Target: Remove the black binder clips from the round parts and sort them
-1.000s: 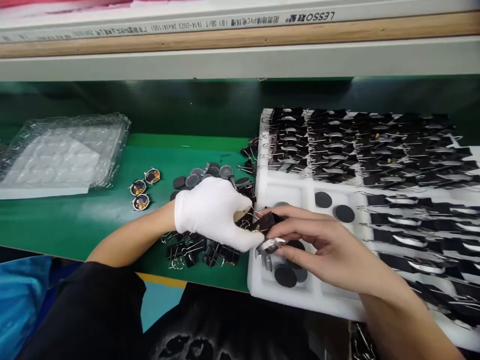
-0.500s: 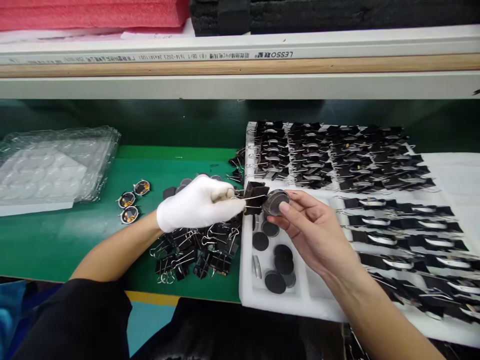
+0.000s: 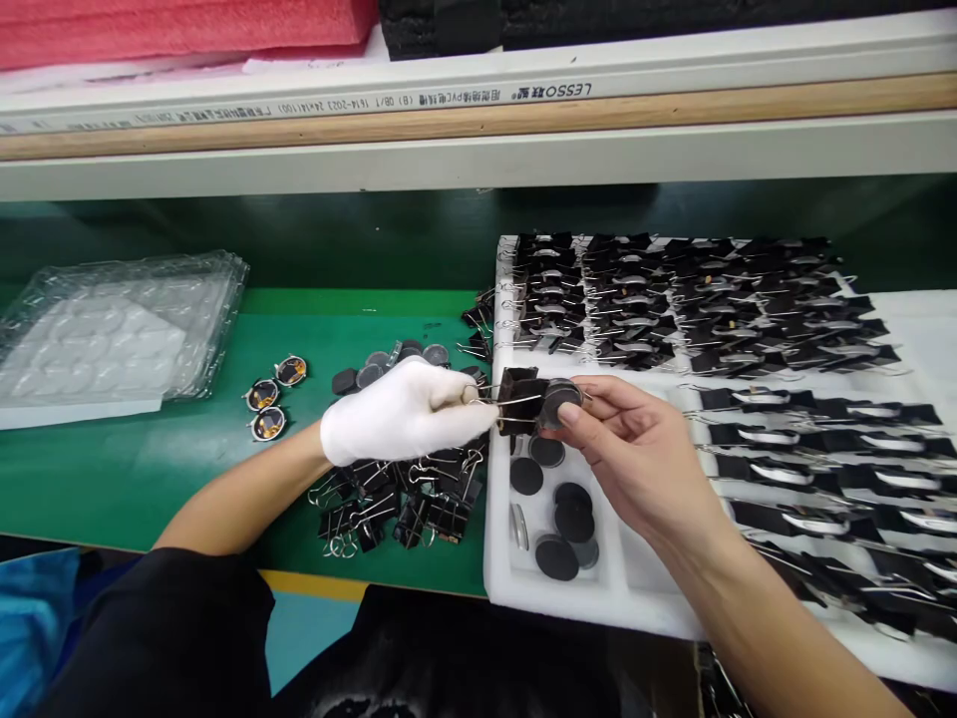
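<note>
My left hand (image 3: pixel 408 414), in a white glove, pinches the wire handles of a black binder clip (image 3: pixel 518 399). Between the thumb and fingers of my bare right hand (image 3: pixel 635 434) is a round watch-like part (image 3: pixel 562 399) with a dark face. The clip's mouth meets the left edge of this part; whether its jaws grip it I cannot tell. Below, several dark discs (image 3: pixel 557 556) lie in a compartment of the white foam tray (image 3: pixel 489 499). A heap of loose binder clips (image 3: pixel 400 504) sits under my left forearm and hand, on the green table.
Rows of clipped round parts (image 3: pixel 635 299) fill the tray's far and right sections. At left lie three round parts with orange pieces (image 3: pixel 267 424) and clear plastic trays (image 3: pixel 127 329). Behind the gloved hand are more dark discs (image 3: pixel 370 374). A shelf (image 3: pixel 449 160) crosses overhead.
The clip and the round part have come closer together, the clip now reaching the part's edge. The whole view has shifted and tilted slightly.
</note>
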`<state>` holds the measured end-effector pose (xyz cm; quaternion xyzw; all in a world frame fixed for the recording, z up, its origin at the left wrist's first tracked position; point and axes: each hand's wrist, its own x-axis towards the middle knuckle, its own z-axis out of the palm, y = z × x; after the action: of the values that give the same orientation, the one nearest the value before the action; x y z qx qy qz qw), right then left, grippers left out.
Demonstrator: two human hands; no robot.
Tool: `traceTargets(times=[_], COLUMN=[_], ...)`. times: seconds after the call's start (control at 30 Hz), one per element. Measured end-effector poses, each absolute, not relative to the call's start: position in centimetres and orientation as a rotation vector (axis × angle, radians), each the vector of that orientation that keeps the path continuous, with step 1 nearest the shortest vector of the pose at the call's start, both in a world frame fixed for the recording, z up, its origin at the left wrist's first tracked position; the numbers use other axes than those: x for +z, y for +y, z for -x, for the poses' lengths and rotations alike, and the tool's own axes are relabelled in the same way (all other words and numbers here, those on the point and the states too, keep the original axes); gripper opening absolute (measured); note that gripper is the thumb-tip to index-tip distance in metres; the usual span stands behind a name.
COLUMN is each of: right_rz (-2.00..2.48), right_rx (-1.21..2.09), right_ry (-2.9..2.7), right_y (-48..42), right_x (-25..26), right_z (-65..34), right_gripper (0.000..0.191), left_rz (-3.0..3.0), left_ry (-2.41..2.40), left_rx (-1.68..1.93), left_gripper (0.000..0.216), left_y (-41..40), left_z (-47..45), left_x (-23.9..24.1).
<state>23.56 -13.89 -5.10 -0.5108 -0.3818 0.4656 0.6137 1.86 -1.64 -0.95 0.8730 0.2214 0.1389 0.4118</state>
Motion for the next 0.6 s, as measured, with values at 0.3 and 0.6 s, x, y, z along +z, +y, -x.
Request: traceTargets(times=[0.3, 0.6], right_rz=[1.223, 0.936], right_rx=[1.056, 1.186], right_ry=[-0.892, -0.407], right_y=[-14.1, -13.7], right_x=[-5.3, -2.7], right_z=[-23.2, -25.1], right_gripper=[0.022, 0.025], left_rz=[-2.171, -2.437], left_ry=[0.607, 0.951], left_rx=[0.289, 0.352], left_gripper=[0.041, 0.054], left_y=[-2.2, 3.3], left_z=[-2.1, -1.6], left_x=[-1.2, 0.4])
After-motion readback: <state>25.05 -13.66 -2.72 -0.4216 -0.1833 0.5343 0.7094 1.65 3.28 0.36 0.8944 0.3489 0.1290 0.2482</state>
